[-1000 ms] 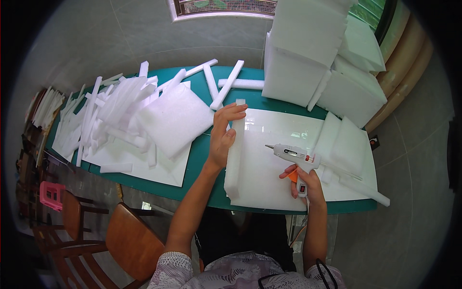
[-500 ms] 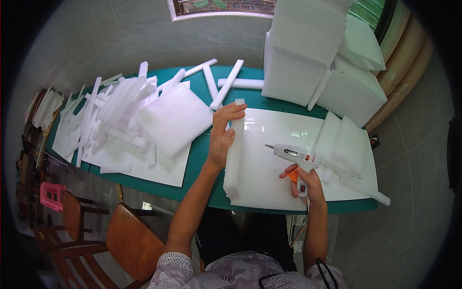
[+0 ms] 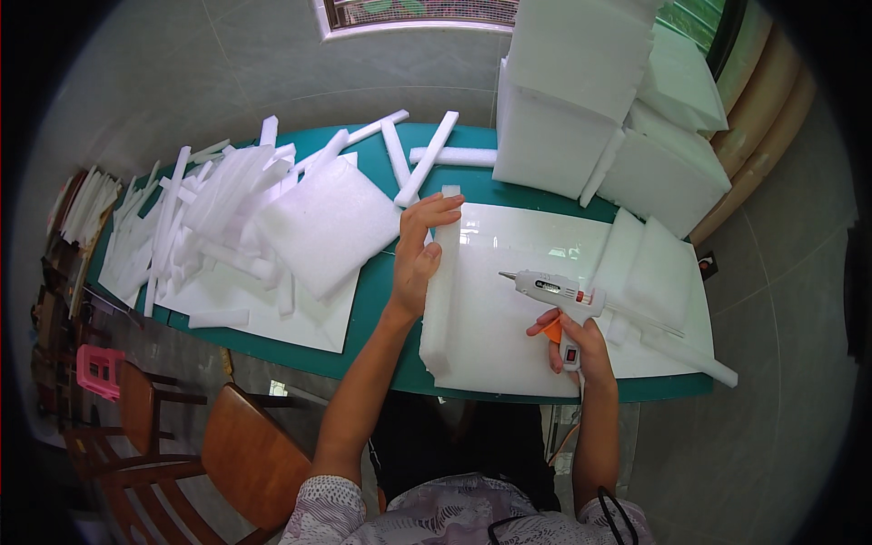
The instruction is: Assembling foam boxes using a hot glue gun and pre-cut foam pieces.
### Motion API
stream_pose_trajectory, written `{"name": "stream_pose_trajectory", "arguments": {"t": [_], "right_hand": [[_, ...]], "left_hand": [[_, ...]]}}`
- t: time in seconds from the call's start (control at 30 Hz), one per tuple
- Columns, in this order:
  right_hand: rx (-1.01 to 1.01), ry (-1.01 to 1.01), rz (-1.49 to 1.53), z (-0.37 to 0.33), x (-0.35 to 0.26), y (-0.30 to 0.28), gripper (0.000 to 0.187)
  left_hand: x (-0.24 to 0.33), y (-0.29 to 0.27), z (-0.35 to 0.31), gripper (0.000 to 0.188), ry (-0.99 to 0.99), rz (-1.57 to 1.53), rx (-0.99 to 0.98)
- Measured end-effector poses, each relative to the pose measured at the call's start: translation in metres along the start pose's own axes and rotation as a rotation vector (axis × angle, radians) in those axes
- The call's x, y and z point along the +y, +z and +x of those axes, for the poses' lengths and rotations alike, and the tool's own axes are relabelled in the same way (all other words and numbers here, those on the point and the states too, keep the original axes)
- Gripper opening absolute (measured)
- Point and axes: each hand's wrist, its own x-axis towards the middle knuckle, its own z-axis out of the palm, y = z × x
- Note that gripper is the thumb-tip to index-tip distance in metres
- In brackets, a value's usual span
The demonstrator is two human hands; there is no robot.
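In my right hand (image 3: pixel 589 345) is a white glue gun (image 3: pixel 552 289) with an orange trigger. Its nozzle points left, above a white foam sheet (image 3: pixel 495 359) lying near the table's front edge. Along the sheet's left side runs a long white foam strip (image 3: pixel 440 318). My left hand (image 3: pixel 418 263) holds this strip near its far end, fingers bent over it and thumb against its side. Whether the strip is fixed to the sheet, I cannot tell. A cord hangs from the gun's handle.
Many foam strips and a square foam sheet (image 3: pixel 331 227) lie piled on the green table (image 3: pixel 372 291) at left. Tall foam blocks (image 3: pixel 572 73) stand at the back right. Loose foam pieces (image 3: pixel 649 272) lie right of the gun. Wooden chairs (image 3: pixel 250 454) stand at lower left.
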Motion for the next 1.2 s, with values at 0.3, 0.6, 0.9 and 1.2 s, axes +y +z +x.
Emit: {"name": "stream_pose_trajectory", "arguments": {"t": [0.3,0.6,0.9,1.2], "right_hand": [[0.018,-0.006,-0.021,-0.0004,-0.0015,0.0024,0.034],[0.022,-0.004,-0.015,-0.0010,-0.0024,0.0038,0.033],[0.020,-0.006,-0.035,-0.0005,-0.0021,0.0023,0.033],[0.015,-0.017,-0.032,-0.0004,-0.0020,0.0025,0.033]], "left_hand": [[0.0014,0.0004,0.0003,0.048,0.005,-0.014,0.008],[0.0022,-0.0008,0.0003,0.049,0.005,-0.007,0.003],[0.0038,0.0001,0.0005,0.049,-0.012,-0.011,0.003],[0.0027,0.0011,0.0009,0.048,-0.005,-0.032,-0.010]]}}
